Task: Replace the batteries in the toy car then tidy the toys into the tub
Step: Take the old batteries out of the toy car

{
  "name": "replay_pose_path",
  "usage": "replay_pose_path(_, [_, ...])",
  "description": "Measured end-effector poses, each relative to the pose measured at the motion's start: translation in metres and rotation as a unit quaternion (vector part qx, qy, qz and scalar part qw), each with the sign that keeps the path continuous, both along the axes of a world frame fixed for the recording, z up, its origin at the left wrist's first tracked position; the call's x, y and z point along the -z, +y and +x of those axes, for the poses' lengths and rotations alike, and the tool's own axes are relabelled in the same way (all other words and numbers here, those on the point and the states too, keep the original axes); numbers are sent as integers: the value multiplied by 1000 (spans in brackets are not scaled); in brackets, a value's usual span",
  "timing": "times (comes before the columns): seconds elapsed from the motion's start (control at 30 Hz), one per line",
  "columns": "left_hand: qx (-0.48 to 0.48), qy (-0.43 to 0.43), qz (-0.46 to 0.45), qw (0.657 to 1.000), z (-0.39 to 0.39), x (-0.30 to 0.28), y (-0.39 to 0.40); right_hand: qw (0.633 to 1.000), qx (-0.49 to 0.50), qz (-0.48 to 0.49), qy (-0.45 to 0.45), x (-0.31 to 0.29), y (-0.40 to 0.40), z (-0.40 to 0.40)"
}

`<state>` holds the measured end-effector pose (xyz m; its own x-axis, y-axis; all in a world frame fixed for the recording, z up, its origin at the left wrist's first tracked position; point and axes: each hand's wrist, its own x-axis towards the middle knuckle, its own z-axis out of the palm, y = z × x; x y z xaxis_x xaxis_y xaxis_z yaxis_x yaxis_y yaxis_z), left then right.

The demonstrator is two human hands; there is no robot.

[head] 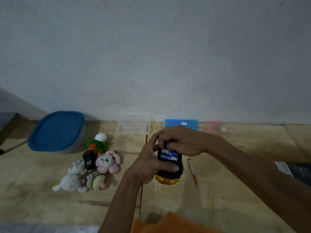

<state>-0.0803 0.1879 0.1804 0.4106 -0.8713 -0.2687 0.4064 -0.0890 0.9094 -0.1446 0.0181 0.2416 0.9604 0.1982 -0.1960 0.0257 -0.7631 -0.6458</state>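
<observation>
The yellow toy car (168, 179) is upside down above the floor, its black underside up. My left hand (148, 165) grips it from the left, thumb across the body. Two blue and white batteries (169, 155) lie in the open compartment. My right hand (181, 142) curls over the far end of the compartment, fingertips pressing at the batteries; what they pinch is hidden. The tub (57, 132) with a blue lid stands at the back left by the wall.
Plush toys (94, 172), a black remote (89, 159) and a small fake plant (98, 143) lie left of the car. A red and white screwdriver (193, 172) lies to the right. A clear open case (133, 126), a blue case (181, 123) and a pink case (215, 127) line the wall.
</observation>
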Motion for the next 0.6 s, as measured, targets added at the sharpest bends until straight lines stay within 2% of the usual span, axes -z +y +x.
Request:
replay_pose_path(0.27, [0,-3,6,1000,1,4,-1,991,36,57,-116,15,-2,-10])
replay_pose_path(0.6, [3,-2,-5,1000,-1,6,1,977,132,132,-105,31,6,-17])
